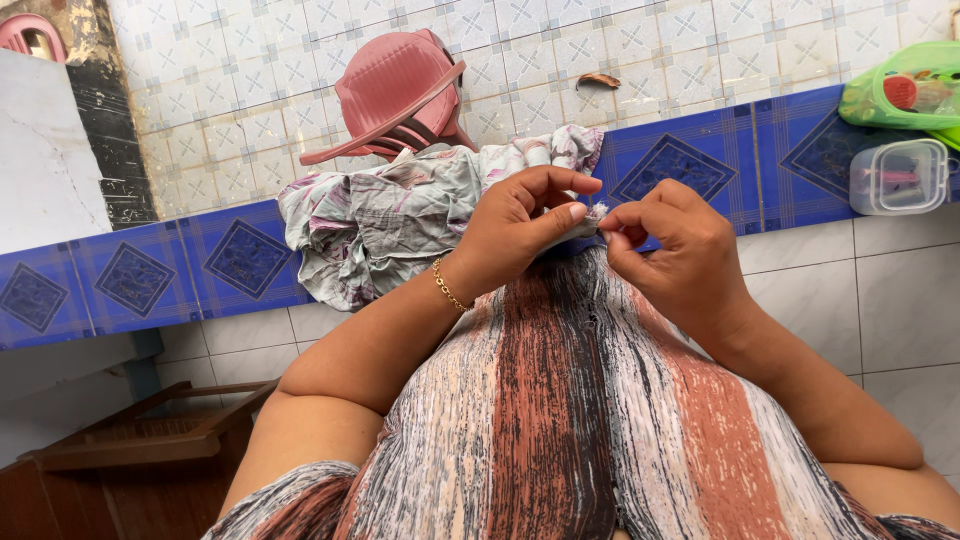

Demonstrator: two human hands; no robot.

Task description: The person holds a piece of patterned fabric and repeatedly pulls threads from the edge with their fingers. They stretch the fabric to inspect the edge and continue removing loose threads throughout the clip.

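Pale patterned floor tiles (pixel 300 90), a blue diamond-tiled band (pixel 150 275), pink plastic chair (pixel 395 90), wooden furniture (pixel 150 435) at lower left.

My two bare hands (pixel 520 225) (pixel 675 255), one crumpled floral cloth (pixel 400 215), one pink plastic chair (pixel 395 95), one clear plastic box (pixel 900 177), one gold bracelet (pixel 447 287).

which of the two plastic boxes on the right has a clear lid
The small clear box on the blue tile strip; the other box, above it, is green with an open lid.
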